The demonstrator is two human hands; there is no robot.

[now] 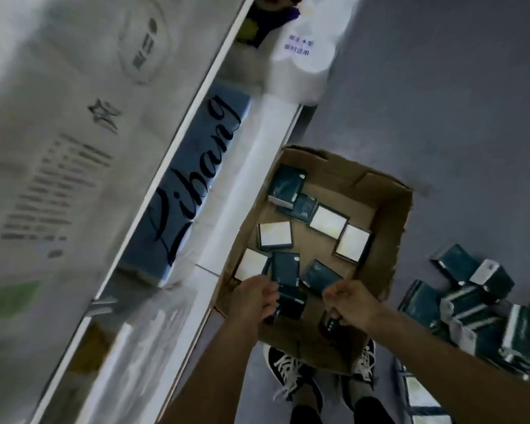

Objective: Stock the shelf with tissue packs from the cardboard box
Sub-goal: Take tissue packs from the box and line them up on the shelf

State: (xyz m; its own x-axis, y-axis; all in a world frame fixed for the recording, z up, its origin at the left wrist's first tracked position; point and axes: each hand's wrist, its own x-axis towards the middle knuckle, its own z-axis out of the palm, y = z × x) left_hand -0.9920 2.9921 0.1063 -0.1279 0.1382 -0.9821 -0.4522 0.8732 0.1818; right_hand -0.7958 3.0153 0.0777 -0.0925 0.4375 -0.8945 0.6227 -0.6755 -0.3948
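An open cardboard box (389, 228) lies on the floor below me, holding several loose dark green tissue packs (286, 267), some turned white side up. My left hand (254, 296) reaches into the near left part of the box and grips a dark pack (291, 302). My right hand (349, 302) is curled round another dark pack (329, 324) near the box's front wall. The white shelf (254, 179) runs diagonally along the left of the box.
A heap of dark green tissue packs (484, 304) lies on the grey floor to the right. Blue packs lettered "Libang" (190, 191) fill the lower shelf level. White paper rolls (306, 56) stand at the shelf's far end. My shoes (291, 371) stand under the box's near edge.
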